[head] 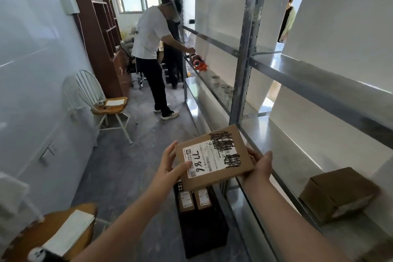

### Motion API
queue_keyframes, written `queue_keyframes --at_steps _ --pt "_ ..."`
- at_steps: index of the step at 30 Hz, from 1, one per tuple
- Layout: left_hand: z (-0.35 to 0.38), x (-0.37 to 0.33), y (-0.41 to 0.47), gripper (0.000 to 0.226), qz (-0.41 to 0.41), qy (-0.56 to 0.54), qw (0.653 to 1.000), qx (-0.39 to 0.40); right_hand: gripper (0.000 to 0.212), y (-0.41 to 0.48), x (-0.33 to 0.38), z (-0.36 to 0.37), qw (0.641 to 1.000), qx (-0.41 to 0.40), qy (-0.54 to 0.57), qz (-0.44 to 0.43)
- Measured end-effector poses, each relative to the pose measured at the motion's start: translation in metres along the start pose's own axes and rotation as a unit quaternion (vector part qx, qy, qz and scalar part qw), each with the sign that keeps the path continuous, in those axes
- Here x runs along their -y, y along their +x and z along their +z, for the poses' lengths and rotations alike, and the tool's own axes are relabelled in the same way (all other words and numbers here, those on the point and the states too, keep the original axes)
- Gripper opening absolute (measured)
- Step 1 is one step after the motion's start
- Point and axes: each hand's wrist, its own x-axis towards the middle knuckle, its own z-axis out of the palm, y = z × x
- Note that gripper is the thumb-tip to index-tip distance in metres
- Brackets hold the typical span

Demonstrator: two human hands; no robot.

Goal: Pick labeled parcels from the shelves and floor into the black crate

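Note:
A flat brown parcel (214, 155) with a white label and black scribbles is held in the air in front of me. My left hand (170, 166) grips its left edge, thumb on the label. My right hand (258, 166) holds its right edge from below. Directly under it on the floor stands the black crate (204, 225), with two labeled parcels (194, 199) upright inside. Another brown box (338, 193) lies on the metal shelf (297, 155) at the right.
A person in a white shirt (153, 49) bends over the shelf farther down the aisle. A white chair (106, 104) stands by the left wall. A wooden seat with a notepad (63, 234) is at bottom left. Another person (287, 19) stands behind the shelving.

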Motion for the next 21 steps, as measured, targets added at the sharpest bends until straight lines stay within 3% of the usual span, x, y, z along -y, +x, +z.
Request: queue_keyframes --at_steps 5,9,11,15,21 --pt "-0.016 -0.003 0.04 0.047 -0.002 0.032 0.999 0.04 0.059 0.019 -0.03 0.046 0.997 0.036 0.057 -0.029" --pt "-0.038 -0.011 0.086 0.049 0.005 0.06 0.998 0.02 0.038 0.026 -0.06 0.105 0.995 0.002 -0.039 -0.096" --pt "-0.055 -0.014 0.113 0.046 0.005 0.124 0.992 0.011 0.022 0.04 -0.07 0.129 0.988 -0.02 -0.085 -0.131" --pt "-0.09 -0.009 0.159 0.027 0.006 0.194 0.98 -0.036 0.02 0.072 -0.092 0.163 0.959 0.003 -0.202 -0.198" --pt "-0.118 0.0 0.191 0.043 -0.076 0.094 0.992 -0.025 0.03 0.102 -0.12 0.187 0.952 0.076 -0.289 -0.067"
